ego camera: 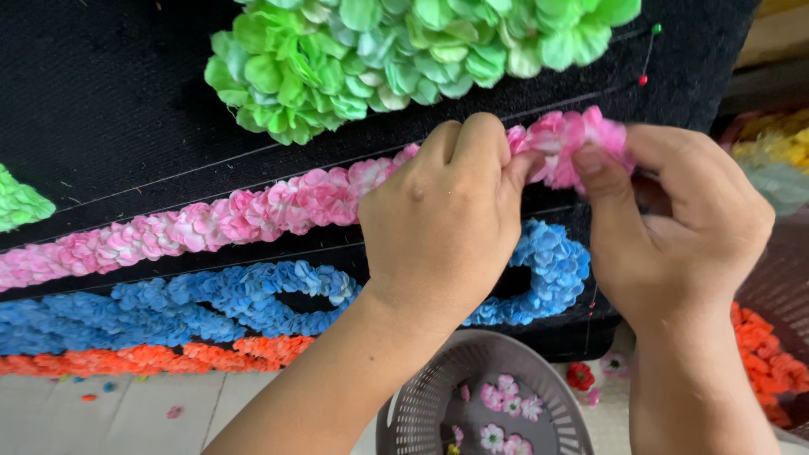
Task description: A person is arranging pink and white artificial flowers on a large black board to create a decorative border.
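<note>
— Two hands at one spot: what are they on?

— The right-hand end of the pink flower garland, which lies across a black cloth board. The left hand is closed on the strand, thumb and fingers pinching; the right hand pinches the last pink blossoms just beside it.

— How would you do this well?

— I'd judge: keep the left pinch firm so the strand can't slide, and seat each blossom tight against the last.

— And around them?

— A green garland above, a blue one and an orange one below, two pins at the upper right. A grey basket with loose pink flowers sits below on a pale floor.
</note>
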